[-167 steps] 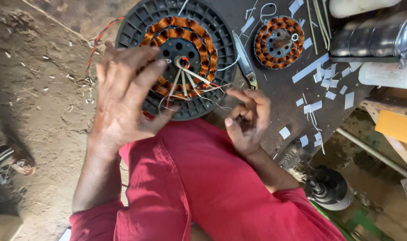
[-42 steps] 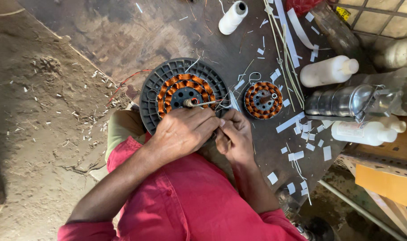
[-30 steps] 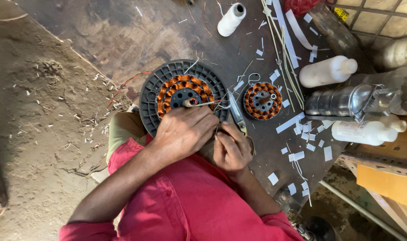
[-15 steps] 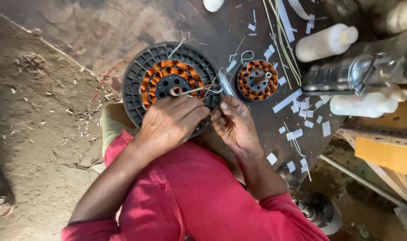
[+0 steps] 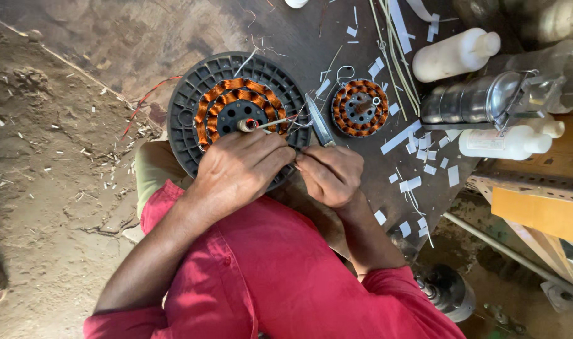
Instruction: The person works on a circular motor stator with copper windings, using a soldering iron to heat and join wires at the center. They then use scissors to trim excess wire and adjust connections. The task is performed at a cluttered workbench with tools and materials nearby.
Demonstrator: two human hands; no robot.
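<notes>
Motor stator (image 5: 236, 119), left hand (image 5: 239, 169) resting on it, fingers curled

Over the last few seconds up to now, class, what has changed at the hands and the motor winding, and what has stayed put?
The left hand has slid off the top of the large winding disc to its near edge, uncovering the copper coils. The right hand has closed in beside it, both pinching the thin leads. The small stator, white bottles and paper scraps lie as before; only the camera shifted.
</notes>
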